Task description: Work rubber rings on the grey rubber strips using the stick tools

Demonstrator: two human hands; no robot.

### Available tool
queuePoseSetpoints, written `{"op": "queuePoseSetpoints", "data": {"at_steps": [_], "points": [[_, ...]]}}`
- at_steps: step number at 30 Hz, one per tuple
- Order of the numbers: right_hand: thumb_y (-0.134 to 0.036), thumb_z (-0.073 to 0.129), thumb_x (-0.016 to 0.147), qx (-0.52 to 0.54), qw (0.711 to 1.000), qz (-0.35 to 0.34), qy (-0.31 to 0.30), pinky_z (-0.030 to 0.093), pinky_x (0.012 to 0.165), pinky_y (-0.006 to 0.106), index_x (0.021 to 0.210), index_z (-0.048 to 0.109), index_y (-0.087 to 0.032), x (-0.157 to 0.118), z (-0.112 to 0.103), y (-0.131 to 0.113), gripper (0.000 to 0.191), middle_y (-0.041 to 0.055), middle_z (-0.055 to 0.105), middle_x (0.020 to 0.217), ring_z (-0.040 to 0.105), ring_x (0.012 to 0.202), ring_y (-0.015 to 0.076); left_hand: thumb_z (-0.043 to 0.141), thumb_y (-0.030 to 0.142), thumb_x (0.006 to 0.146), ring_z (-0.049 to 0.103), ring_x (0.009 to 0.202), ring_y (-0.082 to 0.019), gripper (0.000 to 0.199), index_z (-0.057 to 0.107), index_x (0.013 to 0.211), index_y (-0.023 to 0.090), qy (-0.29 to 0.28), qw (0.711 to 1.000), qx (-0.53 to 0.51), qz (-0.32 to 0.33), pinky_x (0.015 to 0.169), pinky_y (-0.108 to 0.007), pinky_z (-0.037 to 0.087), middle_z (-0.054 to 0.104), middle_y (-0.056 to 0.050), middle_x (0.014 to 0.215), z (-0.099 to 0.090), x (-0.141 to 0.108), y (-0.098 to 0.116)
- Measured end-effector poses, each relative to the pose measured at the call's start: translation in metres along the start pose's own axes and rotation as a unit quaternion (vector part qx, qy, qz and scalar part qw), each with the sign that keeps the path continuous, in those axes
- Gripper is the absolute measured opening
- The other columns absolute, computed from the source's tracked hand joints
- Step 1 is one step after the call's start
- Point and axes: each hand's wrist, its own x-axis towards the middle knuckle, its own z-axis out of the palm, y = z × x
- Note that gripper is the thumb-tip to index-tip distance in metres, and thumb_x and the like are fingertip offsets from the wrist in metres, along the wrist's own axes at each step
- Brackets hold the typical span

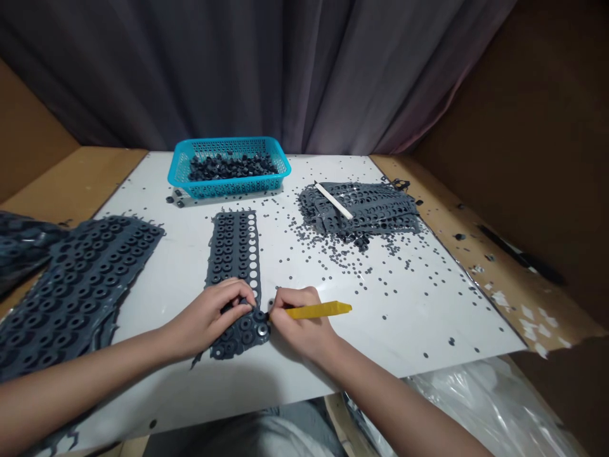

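Note:
A narrow dark grey rubber sheet [231, 247] with rows of moulded round rings lies on the white board before me. Along its right side runs a column of open holes. My left hand [209, 314] rests over the sheet's lower part, thumb and forefinger pinched at its right edge. What lies between those fingertips is partly hidden; it looks like one of the rubber rings. Closed around a yellow pen-like tool [323, 310], my right hand [302, 320] touches or nearly touches the same edge. The tool's working tip is mostly covered by the fingers.
A blue plastic basket [228, 190] of dark rubber pieces stands at the back. Larger ringed sheets [80, 285] lie left. Stacked perforated sheets [371, 206] bear a white stick [333, 200] at right, among scattered small discs. A dark knife-like object [518, 254] lies far right.

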Motion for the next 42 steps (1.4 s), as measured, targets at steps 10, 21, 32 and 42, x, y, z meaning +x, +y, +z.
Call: {"op": "queuePoseSetpoints", "data": {"at_steps": [10, 21, 32, 42], "points": [[-0.015, 0.047, 0.066, 0.002, 1.0, 0.012, -0.005, 0.029, 0.046, 0.019, 0.048, 0.048, -0.017, 0.0, -0.001, 0.002, 0.018, -0.0041, 0.044, 0.044, 0.038, 0.043, 0.0074, 0.042, 0.036, 0.093, 0.052, 0.082, -0.017, 0.021, 0.054, 0.093, 0.019, 0.023, 0.995, -0.085, -0.049, 0.074, -0.027, 0.042, 0.056, -0.002, 0.087, -0.015, 0.001, -0.001], [-0.017, 0.046, 0.065, 0.082, 0.996, 0.033, 0.001, 0.035, 0.045, 0.018, 0.056, 0.059, -0.015, -0.003, -0.004, 0.0, 0.016, -0.0012, 0.056, 0.047, 0.048, 0.044, 0.0092, 0.061, 0.038, 0.085, 0.045, 0.055, -0.008, 0.028, 0.065, 0.096, 0.013, 0.054, 0.822, -0.524, -0.216, 0.051, -0.019, 0.036, 0.055, -0.002, 0.07, -0.018, 0.002, 0.02], [-0.017, 0.046, 0.066, 0.064, 0.997, 0.036, -0.01, 0.038, 0.047, 0.02, 0.058, 0.058, -0.016, -0.003, -0.004, 0.0, 0.014, -0.0005, 0.058, 0.049, 0.05, 0.046, 0.0105, 0.053, 0.039, 0.09, 0.041, 0.048, -0.007, 0.031, 0.064, 0.086, 0.011, 0.029, 0.709, -0.651, -0.269, 0.046, -0.017, 0.032, 0.05, 0.0, 0.06, -0.011, -0.004, 0.021], [-0.017, 0.046, 0.066, 0.056, 0.998, 0.028, -0.019, 0.038, 0.047, 0.02, 0.057, 0.058, -0.016, -0.003, -0.004, 0.001, 0.015, -0.0006, 0.058, 0.048, 0.05, 0.045, 0.0105, 0.046, 0.037, 0.091, 0.042, 0.047, -0.008, 0.031, 0.062, 0.086, 0.011, 0.04, 0.701, -0.647, -0.299, 0.047, -0.018, 0.034, 0.054, -0.002, 0.063, -0.011, -0.005, 0.019]]}}
